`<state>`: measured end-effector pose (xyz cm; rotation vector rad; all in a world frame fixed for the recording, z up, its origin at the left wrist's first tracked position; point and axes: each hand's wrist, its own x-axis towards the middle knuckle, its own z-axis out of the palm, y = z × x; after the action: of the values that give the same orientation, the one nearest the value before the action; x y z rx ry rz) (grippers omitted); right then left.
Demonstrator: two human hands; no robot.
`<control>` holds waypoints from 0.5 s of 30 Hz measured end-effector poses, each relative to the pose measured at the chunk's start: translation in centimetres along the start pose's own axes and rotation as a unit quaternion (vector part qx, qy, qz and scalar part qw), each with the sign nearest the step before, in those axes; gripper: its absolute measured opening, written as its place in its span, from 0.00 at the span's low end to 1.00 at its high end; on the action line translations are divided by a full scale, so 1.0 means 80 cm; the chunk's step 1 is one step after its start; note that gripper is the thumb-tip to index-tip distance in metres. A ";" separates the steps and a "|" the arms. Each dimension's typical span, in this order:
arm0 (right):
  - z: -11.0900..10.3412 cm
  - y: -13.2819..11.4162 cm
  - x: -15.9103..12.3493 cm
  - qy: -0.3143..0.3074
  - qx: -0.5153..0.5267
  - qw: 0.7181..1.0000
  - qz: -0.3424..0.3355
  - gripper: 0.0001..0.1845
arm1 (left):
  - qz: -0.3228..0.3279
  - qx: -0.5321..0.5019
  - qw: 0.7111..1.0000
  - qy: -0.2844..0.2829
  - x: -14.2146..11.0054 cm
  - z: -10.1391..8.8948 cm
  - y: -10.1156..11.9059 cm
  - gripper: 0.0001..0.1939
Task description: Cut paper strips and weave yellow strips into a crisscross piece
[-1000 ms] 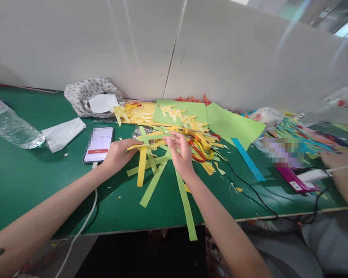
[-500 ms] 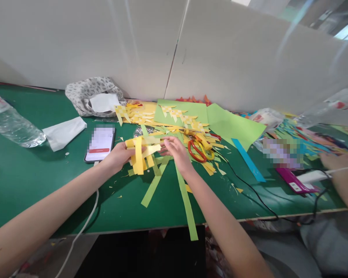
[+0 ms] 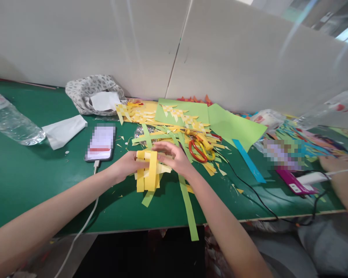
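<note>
Between my hands, above the table's front half, hang woven yellow paper strips point(image 3: 152, 172), bright yellow bands crossing paler ones. My left hand point(image 3: 124, 166) pinches their left edge, its fingertips partly hidden behind the bands. At the upper right of the weave, my right hand point(image 3: 176, 157) has its thumb on the paper and its fingers curved over the top. Below and behind the weave lie long green paper strips point(image 3: 188, 208). Just right of my right hand rest scissors point(image 3: 197, 151) with red and yellow handles.
A phone point(image 3: 101, 143) on a white cable lies left, near a white tissue point(image 3: 65, 131) and a water bottle point(image 3: 14, 119). Finished-looking yellow woven pieces point(image 3: 176, 112) and green sheets point(image 3: 234, 125) lie behind. Another person's hand point(image 3: 336, 164) is at right, by a purple power bank point(image 3: 295, 183).
The woven yellow strips have turned so their bright bands hang upright, and shifted slightly right and down. My left hand moved right with them; my right hand has closed over their upper edge.
</note>
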<state>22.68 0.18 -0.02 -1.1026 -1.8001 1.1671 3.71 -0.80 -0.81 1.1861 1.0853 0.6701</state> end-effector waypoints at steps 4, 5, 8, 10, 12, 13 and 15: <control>0.004 0.008 0.004 0.019 0.062 0.996 0.054 0.14 | 0.041 0.033 0.999 0.000 -0.002 -0.003 0.000 0.07; 0.005 0.010 0.005 0.033 0.072 0.994 0.068 0.14 | 0.048 0.058 0.997 0.005 -0.003 -0.004 0.001 0.09; 0.006 0.012 0.006 0.045 0.083 0.990 0.104 0.12 | 0.085 0.204 0.974 0.048 -0.006 -0.010 0.004 0.13; 0.006 0.011 0.006 0.032 0.071 0.990 0.115 0.11 | 0.157 0.276 0.944 0.094 -0.006 -0.015 0.004 0.14; 0.006 0.009 0.004 0.018 0.041 0.991 0.123 0.11 | 0.210 0.268 0.933 0.118 -0.002 -0.022 0.001 0.19; 0.007 0.007 0.003 0.015 0.019 0.992 0.121 0.10 | 0.220 0.265 0.932 0.114 0.001 -0.025 -0.002 0.20; 0.009 0.003 0.001 0.016 -0.036 0.994 0.101 0.09 | 0.233 0.270 0.929 0.100 0.006 -0.030 -0.006 0.20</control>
<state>22.11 0.07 -0.46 -1.3634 -1.7488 1.2018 1.63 0.41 -1.45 1.9222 1.2108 0.9020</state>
